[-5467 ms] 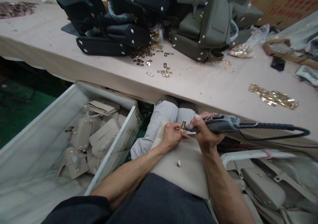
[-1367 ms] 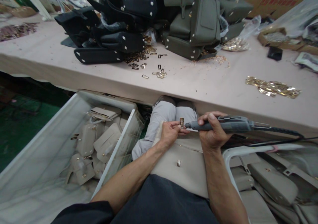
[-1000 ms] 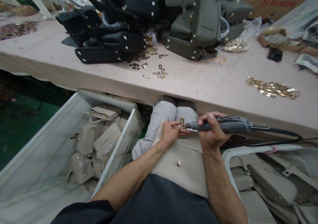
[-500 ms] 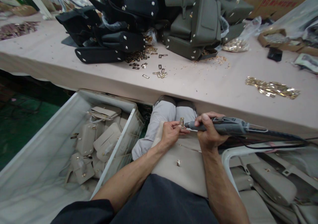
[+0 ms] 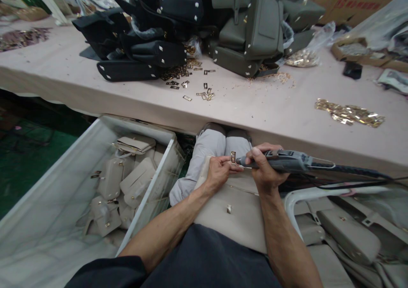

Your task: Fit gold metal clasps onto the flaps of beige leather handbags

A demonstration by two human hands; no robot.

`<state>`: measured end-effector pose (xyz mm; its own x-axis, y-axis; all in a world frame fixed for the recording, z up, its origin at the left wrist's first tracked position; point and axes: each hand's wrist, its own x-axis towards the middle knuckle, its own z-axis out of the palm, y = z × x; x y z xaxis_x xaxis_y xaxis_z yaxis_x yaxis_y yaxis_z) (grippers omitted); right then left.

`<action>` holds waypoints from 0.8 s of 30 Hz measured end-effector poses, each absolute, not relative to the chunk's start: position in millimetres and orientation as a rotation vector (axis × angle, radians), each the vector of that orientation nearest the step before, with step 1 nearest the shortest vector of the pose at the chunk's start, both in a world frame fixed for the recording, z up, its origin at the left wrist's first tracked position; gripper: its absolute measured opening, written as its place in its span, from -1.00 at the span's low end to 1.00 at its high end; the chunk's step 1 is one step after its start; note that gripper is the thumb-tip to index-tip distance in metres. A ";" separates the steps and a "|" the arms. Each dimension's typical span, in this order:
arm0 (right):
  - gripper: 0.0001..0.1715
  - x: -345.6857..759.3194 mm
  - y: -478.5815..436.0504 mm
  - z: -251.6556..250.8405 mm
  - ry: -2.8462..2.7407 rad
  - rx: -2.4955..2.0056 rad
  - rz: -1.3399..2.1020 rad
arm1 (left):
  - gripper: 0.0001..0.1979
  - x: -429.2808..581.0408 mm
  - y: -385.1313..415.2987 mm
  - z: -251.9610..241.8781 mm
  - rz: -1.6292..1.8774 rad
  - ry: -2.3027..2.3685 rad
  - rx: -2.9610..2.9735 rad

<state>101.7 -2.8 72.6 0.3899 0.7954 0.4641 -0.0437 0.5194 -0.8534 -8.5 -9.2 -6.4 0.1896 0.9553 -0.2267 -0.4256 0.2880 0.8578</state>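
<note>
A beige handbag point(image 5: 244, 220) lies across my lap, a small metal fitting point(image 5: 229, 209) on its panel. My left hand point(image 5: 219, 169) is closed, its thumb and fingers pinching the bag's edge around a gold clasp plate point(image 5: 233, 156). In my right hand point(image 5: 267, 169) is a grey electric screwdriver point(image 5: 285, 160), held level and pointing left. Its tip is at the right side of the plate, close to my left fingertips. Whether the tip meets a screw is too small to tell.
To the left stands a white bin point(image 5: 145, 209) with several beige bags. Another white bin point(image 5: 290, 211) on the right holds more bags. On the table point(image 5: 255, 109) are black bags point(image 5: 153, 58), dark green bags point(image 5: 264, 28) and gold plates point(image 5: 350, 112). A cable point(image 5: 353, 169) trails rightward.
My right hand and the screwdriver have shifted slightly left, toward the clasp plate. My left hand has stayed nearly in place, still pinching at the plate.
</note>
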 end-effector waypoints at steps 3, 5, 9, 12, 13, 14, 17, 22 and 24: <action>-0.77 102.3 -2.2 72.4 -1.044 -0.854 0.649 | -0.69 -10.4 -8.6 -8.0 1.093 0.869 0.712; -0.76 102.7 -1.6 72.4 -1.045 -0.845 0.655 | -0.68 -11.0 -8.5 -9.3 1.095 0.863 0.696; -0.77 103.1 -1.4 72.1 -1.073 -0.850 0.640 | -0.66 -10.9 -8.6 -11.9 1.112 0.863 0.687; -0.78 103.1 -1.3 70.7 -1.085 -0.831 0.640 | -0.68 -10.6 -8.9 -11.8 1.108 0.875 0.674; -0.78 103.0 -1.2 70.1 -1.085 -0.826 0.641 | -0.69 -10.5 -9.0 -11.1 1.104 0.879 0.672; -0.78 102.9 -0.9 69.5 -1.083 -0.825 0.642 | -0.70 -10.3 -9.2 -10.1 1.098 0.882 0.674; -0.79 102.3 -0.2 68.7 -1.082 -0.824 0.643 | -0.71 -9.6 -9.5 -6.9 1.097 0.889 0.678; -0.83 99.2 -1.8 72.7 -1.097 -0.833 0.639 | -0.72 -9.3 -8.6 -8.6 1.094 0.910 0.702; -0.83 98.0 -2.5 74.3 -1.092 -0.853 0.631 | -0.71 -9.4 -8.2 -12.0 1.093 0.906 0.713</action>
<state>98.0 -2.5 74.3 0.3467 0.7965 0.4954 -0.0316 0.5378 -0.8425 -9.4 -8.2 -12.0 0.1872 0.9483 -0.2562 -0.4276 0.3135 0.8479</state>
